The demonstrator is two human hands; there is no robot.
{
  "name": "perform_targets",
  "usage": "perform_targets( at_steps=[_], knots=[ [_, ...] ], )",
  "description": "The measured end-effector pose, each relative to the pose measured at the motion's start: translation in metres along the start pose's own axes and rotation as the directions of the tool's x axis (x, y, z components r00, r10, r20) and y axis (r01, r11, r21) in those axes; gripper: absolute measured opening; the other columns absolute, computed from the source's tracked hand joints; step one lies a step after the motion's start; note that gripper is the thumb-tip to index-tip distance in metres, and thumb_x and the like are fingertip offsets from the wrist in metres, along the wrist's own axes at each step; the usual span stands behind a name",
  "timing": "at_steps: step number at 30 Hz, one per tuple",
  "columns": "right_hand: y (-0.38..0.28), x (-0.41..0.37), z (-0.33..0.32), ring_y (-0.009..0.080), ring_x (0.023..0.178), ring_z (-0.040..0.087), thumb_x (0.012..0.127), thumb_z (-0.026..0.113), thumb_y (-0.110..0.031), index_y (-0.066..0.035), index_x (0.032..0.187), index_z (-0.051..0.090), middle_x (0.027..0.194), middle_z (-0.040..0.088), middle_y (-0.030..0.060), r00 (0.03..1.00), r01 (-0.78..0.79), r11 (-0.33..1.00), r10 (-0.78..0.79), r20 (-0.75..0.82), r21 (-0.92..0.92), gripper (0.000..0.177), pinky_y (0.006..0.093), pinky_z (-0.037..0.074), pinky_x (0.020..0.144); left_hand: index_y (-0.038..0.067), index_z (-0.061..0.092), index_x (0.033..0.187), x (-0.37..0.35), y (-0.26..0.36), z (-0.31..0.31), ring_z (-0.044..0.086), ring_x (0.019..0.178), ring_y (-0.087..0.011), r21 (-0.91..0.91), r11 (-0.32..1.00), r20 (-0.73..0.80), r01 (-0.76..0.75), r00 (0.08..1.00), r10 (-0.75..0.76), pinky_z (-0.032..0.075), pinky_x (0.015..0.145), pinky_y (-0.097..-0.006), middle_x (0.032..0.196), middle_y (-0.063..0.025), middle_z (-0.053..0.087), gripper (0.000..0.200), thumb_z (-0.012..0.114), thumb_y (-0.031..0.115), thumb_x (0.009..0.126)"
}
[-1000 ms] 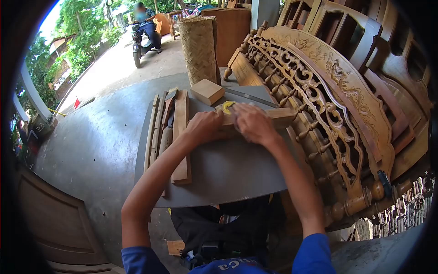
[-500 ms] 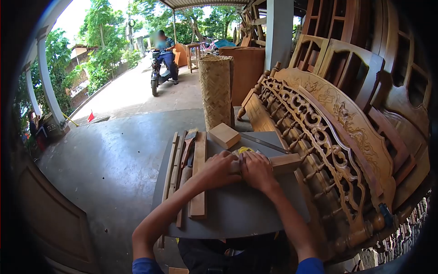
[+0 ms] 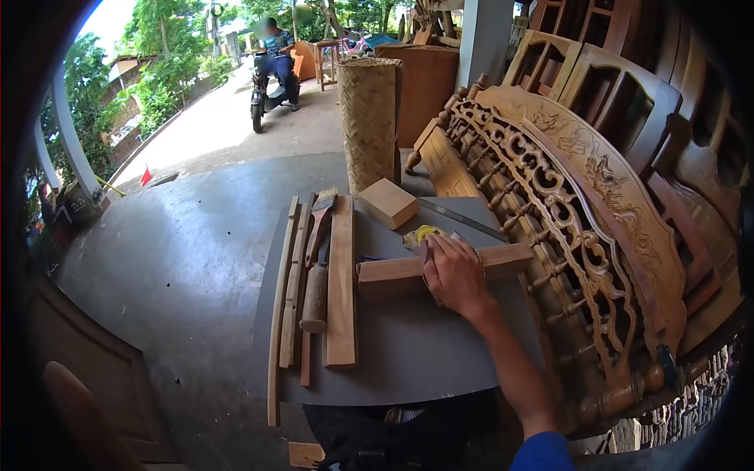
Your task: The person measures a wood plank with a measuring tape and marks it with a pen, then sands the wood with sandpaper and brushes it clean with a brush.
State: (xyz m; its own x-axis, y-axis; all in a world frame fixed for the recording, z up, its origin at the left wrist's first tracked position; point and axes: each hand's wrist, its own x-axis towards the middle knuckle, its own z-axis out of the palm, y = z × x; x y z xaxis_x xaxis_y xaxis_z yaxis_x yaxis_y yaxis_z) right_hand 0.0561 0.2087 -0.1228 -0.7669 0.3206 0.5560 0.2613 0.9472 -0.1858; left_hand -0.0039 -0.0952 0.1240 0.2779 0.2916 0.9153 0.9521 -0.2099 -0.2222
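Note:
My right hand [image 3: 454, 275] lies over a squared wooden bar [image 3: 389, 274] that rests crosswise on the grey tabletop [image 3: 408, 357], fingers pressed on its top and near face. A yellow object [image 3: 424, 233] sits just beyond my fingers. No part of my left hand shows; only a blurred bit of arm [image 3: 78, 416] appears at the lower left edge. Left of the bar lie a flat plank [image 3: 341, 282], thin wooden strips [image 3: 287, 290] and a tool with a round wooden handle [image 3: 316, 294].
A small wooden block [image 3: 387, 202] and a long metal blade [image 3: 463, 220] lie at the table's far side. A carved wooden headboard [image 3: 565, 196] leans along the right. A woven basket [image 3: 369, 118] stands behind. A person sits on a motorbike [image 3: 269, 74] in the distance.
My left hand has come off the wooden bar and drawn back out of sight. My right hand stays on the bar. The view has tipped slightly down.

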Motion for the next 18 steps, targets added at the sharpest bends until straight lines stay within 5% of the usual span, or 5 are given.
perform_targets(
  at_steps=[13,18],
  knots=[
    [-0.003,-0.002,-0.006,0.0275,0.110,0.049,0.080,0.043,-0.014,0.005,0.111,0.053,0.109,0.056,0.0188,0.998,0.034,0.998,-0.037,-0.050,-0.052,0.038,0.0382,0.032,0.099,0.001,0.047,0.115,-0.004,0.005,-0.002,0.055,0.095,-0.0204,-0.017,1.000,0.013,0.001,1.000,-0.001,0.046,0.083,-0.0311,0.102,-0.0106,0.053,0.035,0.054,0.015,0.084],
    [-0.002,-0.005,-0.017,0.0302,0.094,0.058,0.077,0.043,-0.002,0.003,0.106,0.055,0.094,0.060,0.0195,0.991,-0.101,0.899,0.128,-0.034,0.427,0.032,0.0401,0.044,0.083,0.001,0.046,0.116,-0.005,0.002,-0.001,0.055,0.094,-0.0202,-0.032,0.999,0.004,0.022,1.000,-0.022,0.046,0.083,-0.0309,0.101,-0.0101,0.053,0.035,0.053,0.015,0.085]
  ],
)
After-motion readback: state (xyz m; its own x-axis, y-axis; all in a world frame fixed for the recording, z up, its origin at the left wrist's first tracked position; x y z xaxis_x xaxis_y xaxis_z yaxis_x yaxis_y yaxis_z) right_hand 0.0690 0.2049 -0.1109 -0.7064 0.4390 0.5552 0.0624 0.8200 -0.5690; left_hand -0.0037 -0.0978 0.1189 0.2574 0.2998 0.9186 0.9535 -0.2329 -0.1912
